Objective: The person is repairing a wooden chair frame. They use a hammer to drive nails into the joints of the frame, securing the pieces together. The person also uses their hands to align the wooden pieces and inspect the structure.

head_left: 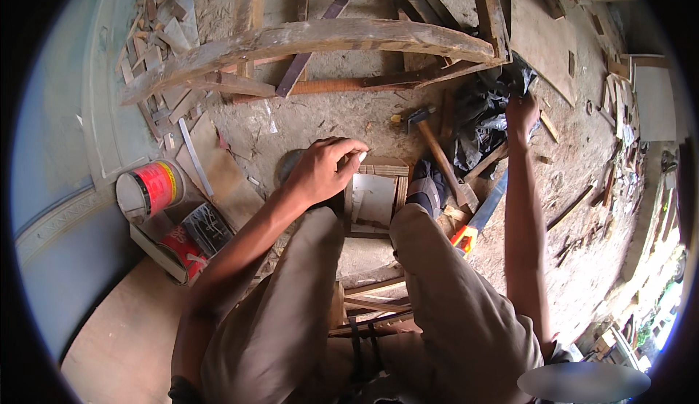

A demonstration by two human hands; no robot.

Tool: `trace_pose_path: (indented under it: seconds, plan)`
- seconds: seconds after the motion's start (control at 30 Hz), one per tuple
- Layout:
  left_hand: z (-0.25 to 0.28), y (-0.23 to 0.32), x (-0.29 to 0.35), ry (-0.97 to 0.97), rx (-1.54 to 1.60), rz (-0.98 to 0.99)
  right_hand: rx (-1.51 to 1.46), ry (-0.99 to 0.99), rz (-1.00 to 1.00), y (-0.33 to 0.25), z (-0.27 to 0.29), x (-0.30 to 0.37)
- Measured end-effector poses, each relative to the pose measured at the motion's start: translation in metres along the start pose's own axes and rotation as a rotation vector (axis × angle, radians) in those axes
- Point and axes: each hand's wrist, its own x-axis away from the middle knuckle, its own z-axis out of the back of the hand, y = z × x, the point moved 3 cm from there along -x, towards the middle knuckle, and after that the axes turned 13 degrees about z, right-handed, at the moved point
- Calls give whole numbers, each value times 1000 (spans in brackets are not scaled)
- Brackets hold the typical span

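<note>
My right hand (522, 116), arm stretched forward, is closed on the upper edge of a crumpled black plastic bag (477, 123). Above my left knee, my left hand (328, 167) has its fingers curled in toward the thumb; whether anything small is between them is hidden. Just beside it, between my legs, is a small wooden box frame (400, 185) with a white panel (372, 198). A hammer (437, 149) with a wooden handle lies between the box and the bag. Close to my right knee lies a handsaw (484, 211) with an orange handle.
A rough wooden frame (364, 36) spans the floor ahead. To the left stand a red and white tin (151, 189) and an open box (164, 251). Wood offcuts (171, 29) lie at the far left, and a flat board (546, 40) at the far right.
</note>
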Motion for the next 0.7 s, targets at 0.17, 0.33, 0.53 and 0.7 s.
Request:
trace_pose_path:
  seconds: [0.17, 0.33, 0.53, 0.7]
  plan:
    - [-20, 0, -2, -21, 344, 196, -564, -85, -436, -85, 59, 79]
    - [-18, 42, -32, 256, 167, -225, -985, -509, -333, -208, 77, 114]
    - [-21, 53, -46, 245, -254, -552, -794, -703, -87, -224, 84, 97]
    - [-25, 52, -43, 187, -286, -627, -879, -744, -67, -211, 79, 105]
